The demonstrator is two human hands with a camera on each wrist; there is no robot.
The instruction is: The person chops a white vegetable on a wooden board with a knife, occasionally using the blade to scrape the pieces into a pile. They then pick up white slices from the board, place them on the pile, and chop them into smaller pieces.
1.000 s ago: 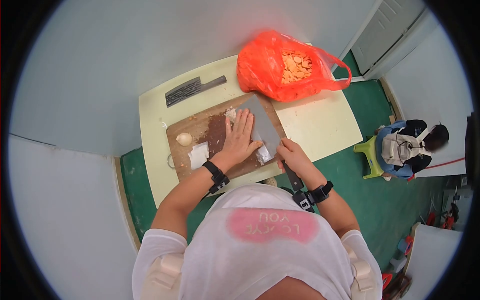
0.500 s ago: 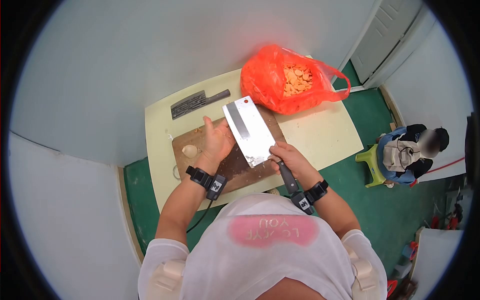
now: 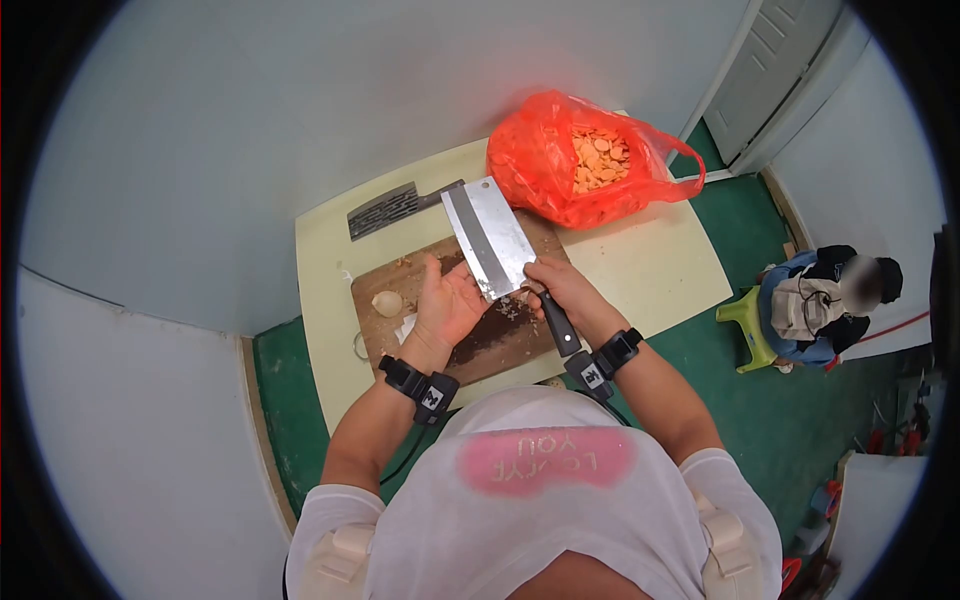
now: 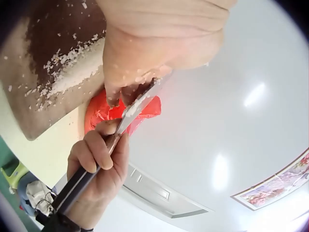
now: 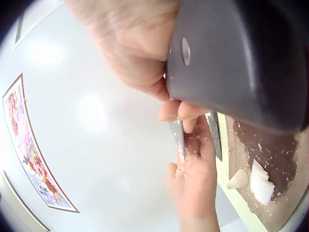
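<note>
My right hand [image 3: 562,292] grips the black handle [image 3: 560,325] of a cleaver, whose wide steel blade [image 3: 490,235] is raised over the wooden cutting board [image 3: 480,355]. Beside the blade's left edge, my left hand [image 3: 450,305] is turned palm up with its fingers extended. In the right wrist view, white chopped bits cling to the left palm [image 5: 195,181] and its fingers reach the blade. White bits [image 4: 137,104] also stick along the blade in the left wrist view. A heap of white mince [image 4: 79,70] lies on the board.
A pale rounded piece [image 3: 387,303] and white slices [image 5: 262,183] are on the board's left. Behind it lies a dark cleaver [image 3: 385,210]. A red plastic bag [image 3: 530,150] of orange slices [image 3: 600,160] stands at the table's back. A person [image 3: 820,285] sits on a green stool [image 3: 748,325] at right.
A second ago the left hand pressed flat on the blade, which lay on the board. The right hand has since lifted the cleaver, and the left hand has turned palm up beside it.
</note>
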